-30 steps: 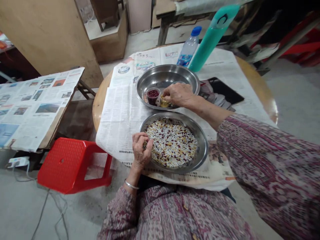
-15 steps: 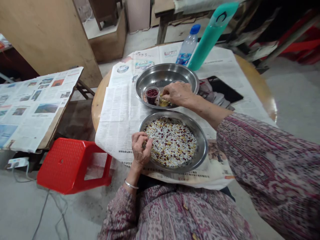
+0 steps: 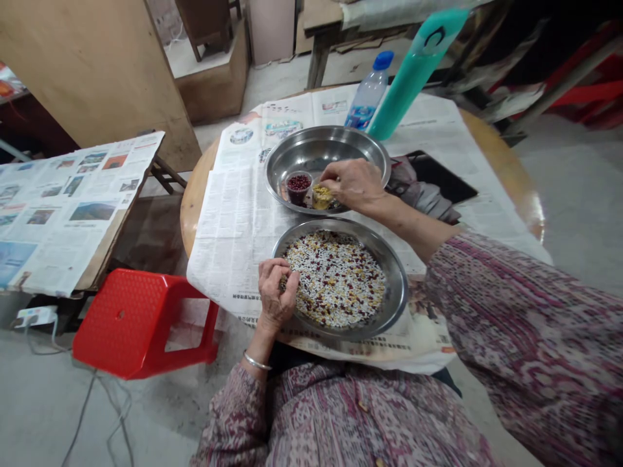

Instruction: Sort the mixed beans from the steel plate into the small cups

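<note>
A near metal basin (image 3: 400,292) holds a spread of white grains mixed with dark red and yellow beans (image 3: 335,275). At its left rim is my left hand (image 3: 278,292), fingers curled; what lies inside them is mostly hidden. My right hand (image 3: 355,183) hovers over the far metal basin (image 3: 331,139), thumb and fingers pinched together beside a small clear cup of yellow beans (image 3: 322,196). Anything between those fingertips is too small to make out. Left of that cup stands another clear cup, filled with dark red beans (image 3: 298,184).
Newspaper (image 3: 224,220) covers the round table. Behind the far basin stand a blue-capped plastic bottle (image 3: 368,97) and a tall teal bottle (image 3: 413,81). A black flat object (image 3: 440,175) and a grey cloth (image 3: 428,202) lie right. A red stool (image 3: 126,321) is at left.
My right hand has lifted from the cup of yellow beans and shifted slightly right, uncovering the cup. The left hand stays at the near basin's rim.
</note>
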Action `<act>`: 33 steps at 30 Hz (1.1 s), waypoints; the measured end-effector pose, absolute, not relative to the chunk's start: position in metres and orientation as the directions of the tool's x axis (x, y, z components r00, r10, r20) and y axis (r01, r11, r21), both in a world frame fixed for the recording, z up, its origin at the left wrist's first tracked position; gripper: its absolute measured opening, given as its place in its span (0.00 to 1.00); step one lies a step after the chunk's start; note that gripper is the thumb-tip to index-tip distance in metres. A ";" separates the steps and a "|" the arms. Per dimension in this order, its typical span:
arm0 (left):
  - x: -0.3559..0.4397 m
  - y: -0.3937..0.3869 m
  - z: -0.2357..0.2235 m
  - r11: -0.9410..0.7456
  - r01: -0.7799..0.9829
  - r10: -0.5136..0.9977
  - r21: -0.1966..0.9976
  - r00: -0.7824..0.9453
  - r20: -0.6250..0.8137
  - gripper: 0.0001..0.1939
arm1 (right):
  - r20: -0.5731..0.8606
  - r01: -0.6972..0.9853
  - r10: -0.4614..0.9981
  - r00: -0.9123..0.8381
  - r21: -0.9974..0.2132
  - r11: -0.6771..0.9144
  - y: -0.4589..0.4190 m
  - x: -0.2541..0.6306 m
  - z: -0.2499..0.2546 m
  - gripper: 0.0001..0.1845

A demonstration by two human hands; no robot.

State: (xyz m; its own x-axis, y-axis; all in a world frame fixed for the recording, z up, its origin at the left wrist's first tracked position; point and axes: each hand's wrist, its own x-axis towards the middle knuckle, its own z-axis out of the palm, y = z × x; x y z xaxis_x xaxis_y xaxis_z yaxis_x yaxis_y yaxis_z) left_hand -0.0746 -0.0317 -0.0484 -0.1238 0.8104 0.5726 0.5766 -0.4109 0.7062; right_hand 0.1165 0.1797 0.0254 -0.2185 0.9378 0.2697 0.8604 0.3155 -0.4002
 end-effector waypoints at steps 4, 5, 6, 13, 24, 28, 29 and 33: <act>-0.075 -0.032 -0.048 -0.422 0.557 0.808 0.715 -0.126 0.575 0.11 | 0.307 0.769 0.927 -0.216 -0.532 0.355 0.135 0.120 0.039 0.10; -0.075 -0.032 -0.048 -0.425 0.555 0.808 0.715 -0.123 0.576 0.11 | 0.312 0.725 0.915 -0.257 -0.564 0.396 0.119 0.121 0.038 0.10; -0.075 -0.032 -0.048 -0.428 0.556 0.807 0.713 -0.119 0.578 0.11 | 0.303 0.681 0.900 -0.315 -0.588 0.436 0.102 0.122 0.035 0.10; -0.076 -0.031 -0.046 -0.452 0.560 0.792 0.694 -0.107 0.601 0.12 | 0.062 0.483 0.586 -0.808 -0.500 0.719 -0.015 0.102 -0.016 0.08; -0.075 -0.031 -0.046 -0.425 0.526 0.816 0.737 -0.130 0.563 0.14 | 0.120 0.835 0.899 -0.421 -0.336 0.436 0.055 0.107 -0.026 0.15; -0.075 -0.030 -0.046 -0.420 0.517 0.818 0.746 -0.139 0.558 0.15 | 0.147 0.817 0.883 -0.445 -0.336 0.468 0.060 0.083 -0.024 0.17; -0.075 -0.030 -0.047 -0.422 0.514 0.817 0.747 -0.141 0.559 0.15 | 0.154 0.779 0.853 -0.498 -0.352 0.519 0.056 0.076 -0.024 0.17; -0.076 -0.029 -0.048 -0.418 0.526 0.814 0.741 -0.144 0.562 0.15 | 0.184 0.523 0.629 -0.755 -0.411 0.747 0.033 0.068 -0.029 0.10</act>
